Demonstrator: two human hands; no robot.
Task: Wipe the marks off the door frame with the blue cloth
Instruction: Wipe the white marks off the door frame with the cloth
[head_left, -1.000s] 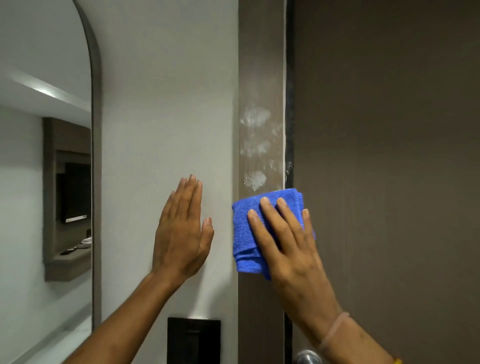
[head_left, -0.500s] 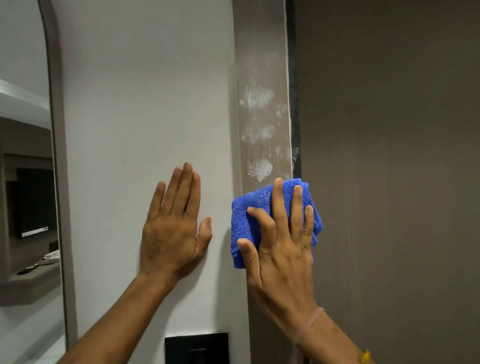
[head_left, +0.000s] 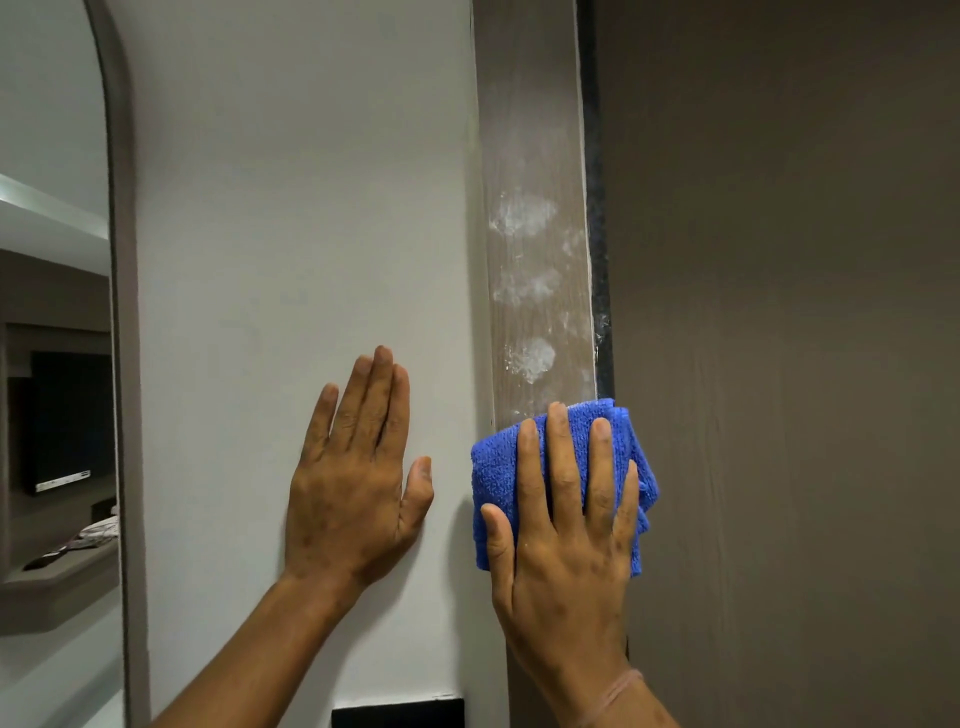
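We press our right hand flat, fingers spread and laid out straight, on the folded blue terry cloth, holding it against the brown wood-grain door frame. The cloth covers the whole width of the frame strip, and its right edge laps past the dark seal strip onto the edge of the plain brown door. Nothing is pinched; the palm and fingers simply bear down on the cloth.

Above the cloth the frame carries whitish smudged marks: one blotch high up, a fainter one in the middle, and a rounder one just above the cloth's top edge, near our fingertips but apart from them.

Our left hand lies open and flat on the white painted wall just beside the frame, fingers close together, thumb out to the side, holding nothing.

A black rectangular wall plate shows at the bottom edge, below the two hands. At the far left, an arched grey-framed mirror shows a dark screen and a shelf. We can read no writing or labels anywhere.
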